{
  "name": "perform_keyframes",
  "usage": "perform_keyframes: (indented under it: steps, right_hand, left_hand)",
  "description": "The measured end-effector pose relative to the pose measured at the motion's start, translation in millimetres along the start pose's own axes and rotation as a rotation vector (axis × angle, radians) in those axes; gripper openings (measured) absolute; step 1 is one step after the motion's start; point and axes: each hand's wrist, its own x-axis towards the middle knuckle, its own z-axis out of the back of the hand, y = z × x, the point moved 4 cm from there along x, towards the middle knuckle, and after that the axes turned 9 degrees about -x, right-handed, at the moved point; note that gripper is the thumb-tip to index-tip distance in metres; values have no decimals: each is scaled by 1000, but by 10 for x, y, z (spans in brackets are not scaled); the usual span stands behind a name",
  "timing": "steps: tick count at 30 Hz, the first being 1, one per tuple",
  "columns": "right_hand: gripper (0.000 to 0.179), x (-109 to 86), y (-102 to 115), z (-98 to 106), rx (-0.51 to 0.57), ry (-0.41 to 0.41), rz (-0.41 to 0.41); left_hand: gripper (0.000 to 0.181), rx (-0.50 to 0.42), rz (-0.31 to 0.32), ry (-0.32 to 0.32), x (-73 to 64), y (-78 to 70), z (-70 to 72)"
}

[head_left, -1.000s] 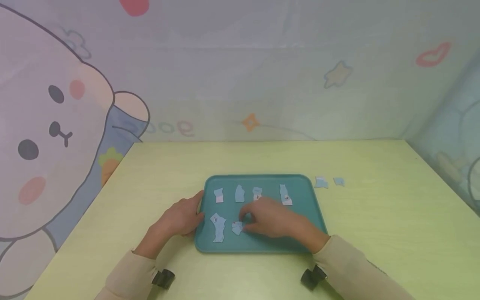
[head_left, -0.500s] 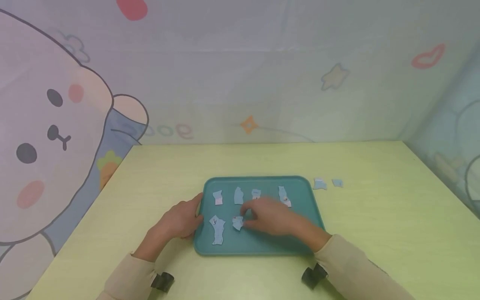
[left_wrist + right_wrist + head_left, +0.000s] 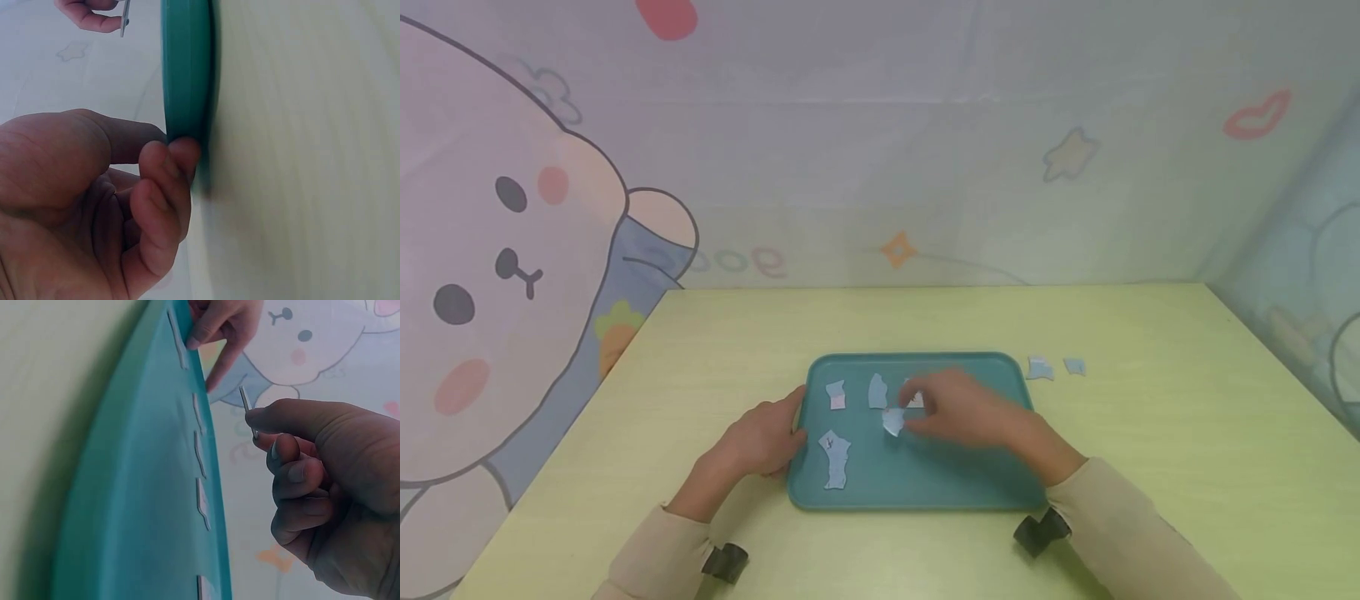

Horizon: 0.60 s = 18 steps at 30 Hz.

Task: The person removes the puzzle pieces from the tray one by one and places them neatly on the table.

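Note:
My right hand (image 3: 958, 408) pinches a small light blue puzzle piece (image 3: 892, 421) between thumb and index finger. In the right wrist view that thin piece (image 3: 244, 397) is held up off the teal tray (image 3: 940, 487), the other fingers curled below. My left hand (image 3: 767, 437) grips the tray's left rim, fingertips at its side in the left wrist view. A tall jagged piece (image 3: 836, 460) lies at the tray's front left. Along the back sit a pink-edged piece (image 3: 837, 395), a narrow piece (image 3: 877, 392) and one (image 3: 916, 400) partly behind my right hand, which hides the back right.
On the yellow-green table (image 3: 760, 325), two more pieces lie beyond the tray's back right corner: a larger one (image 3: 1040, 367) and a smaller one (image 3: 1075, 366). A cloth backdrop (image 3: 880, 150) with a printed bear rises behind the table.
My right hand has taken the small piece from the tray's front middle, raising it and moving back and slightly right. My left hand stays at the tray's rim.

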Motion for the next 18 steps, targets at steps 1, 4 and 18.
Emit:
perform_keyframes:
  steps: [1,4,18]
  right_hand:
    - [20,-3,-11,21,14,-1,-3]
    - [20,-15,-43,85,42,-3,-22]
    - [22,-77,-216,277,72,-20,-103]
  left_hand:
    - [67,0,0,1,1,0,-1]
    - [68,-2,1,2,3,2,-2]
    - [68,0,1,5,10,11,0]
